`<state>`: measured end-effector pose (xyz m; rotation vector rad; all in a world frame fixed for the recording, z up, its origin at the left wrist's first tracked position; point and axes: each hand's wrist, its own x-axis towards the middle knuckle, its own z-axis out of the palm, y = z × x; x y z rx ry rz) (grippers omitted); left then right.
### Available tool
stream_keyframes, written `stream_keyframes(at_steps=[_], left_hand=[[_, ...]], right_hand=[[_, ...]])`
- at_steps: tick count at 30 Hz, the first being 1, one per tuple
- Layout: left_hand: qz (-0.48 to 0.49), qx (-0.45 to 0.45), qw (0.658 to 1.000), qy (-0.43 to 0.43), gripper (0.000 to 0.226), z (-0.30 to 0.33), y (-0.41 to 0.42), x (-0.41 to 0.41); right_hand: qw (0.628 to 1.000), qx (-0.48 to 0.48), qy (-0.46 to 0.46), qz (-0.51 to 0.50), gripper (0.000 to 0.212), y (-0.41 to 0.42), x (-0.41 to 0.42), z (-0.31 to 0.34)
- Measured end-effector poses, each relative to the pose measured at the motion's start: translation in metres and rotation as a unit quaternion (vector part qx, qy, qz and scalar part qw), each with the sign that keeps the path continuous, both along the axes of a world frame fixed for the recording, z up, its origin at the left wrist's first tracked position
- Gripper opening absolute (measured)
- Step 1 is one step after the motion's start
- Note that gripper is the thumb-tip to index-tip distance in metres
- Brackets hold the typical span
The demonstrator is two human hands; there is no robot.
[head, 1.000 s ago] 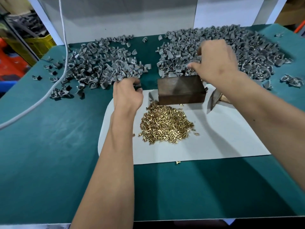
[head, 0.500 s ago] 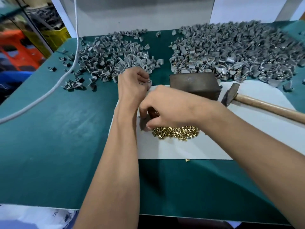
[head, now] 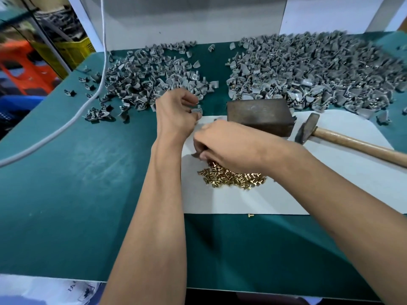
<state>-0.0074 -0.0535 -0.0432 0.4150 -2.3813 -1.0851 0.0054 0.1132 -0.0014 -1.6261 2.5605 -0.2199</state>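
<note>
While L hand [head: 176, 116] pinches grey part [head: 196, 110] at sheet [head: 330, 194] edge, R hand [head: 231, 146] covers rivets [head: 231, 178], grip unclear.

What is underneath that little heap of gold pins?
The gold pins lie on a white sheet, which lies on the green table. The right hand covers the heap's far edge, so whatever its fingers hold there is hidden.

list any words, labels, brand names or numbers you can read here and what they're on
No text here can be read.
Dark print on the white material in the bottom left corner: too blurred and cut off to read.
Hammer, metal block, yellow crate and the grey part pinched by the left hand: no markings visible.
</note>
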Motion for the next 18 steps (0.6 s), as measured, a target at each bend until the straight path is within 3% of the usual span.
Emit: stream_keyframes(at_steps=[4, 9, 18], left_hand=[[-0.009, -0.037, 0.998, -0.056, 0.028, -0.003, 0.006, -0.002], [0.015, -0.037, 0.998, -0.048, 0.020, -0.002, 0.011, -0.003], [0.052, 0.034, 0.997, 0.055, 0.011, 0.002, 0.030, -0.005]], right_hand=[[0.985, -0.134, -0.084, -0.064, 0.007, 0.021, -0.009, 0.008], [0.938, -0.288, -0.131, -0.140, 0.013, 0.059, -0.018, 0.003], [0.878, -0.434, -0.049, -0.197, 0.010, 0.082, -0.031, -0.015]])
